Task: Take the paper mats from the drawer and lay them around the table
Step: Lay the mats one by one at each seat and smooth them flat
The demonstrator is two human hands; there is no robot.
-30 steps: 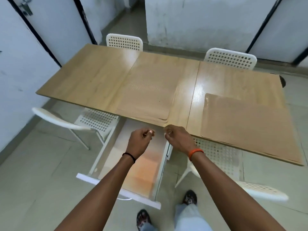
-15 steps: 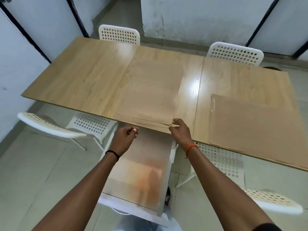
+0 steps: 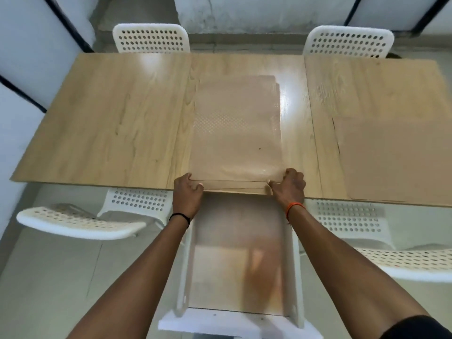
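Observation:
A stack of brown paper mats [image 3: 236, 133] lies in the middle of the wooden table [image 3: 105, 123], its near edge at the table's front edge. My left hand [image 3: 187, 195] pinches the stack's near left corner. My right hand [image 3: 288, 189] pinches the near right corner. Another brown mat [image 3: 396, 160] lies flat on the table's right side. Below the table edge, between my arms, the white drawer [image 3: 186, 272] stands pulled out, with a pale brown bottom showing inside.
Two white perforated chairs [image 3: 150, 40] [image 3: 348, 42] stand at the table's far side. Two more [image 3: 80, 221] [image 3: 381, 243] sit on the near side, left and right of the drawer. A wall [image 3: 29, 52] is close on the left.
Both hands rose from above the open drawer to the table's front edge and took hold of the mat stack's near corners. The view shifted to face the table squarely.

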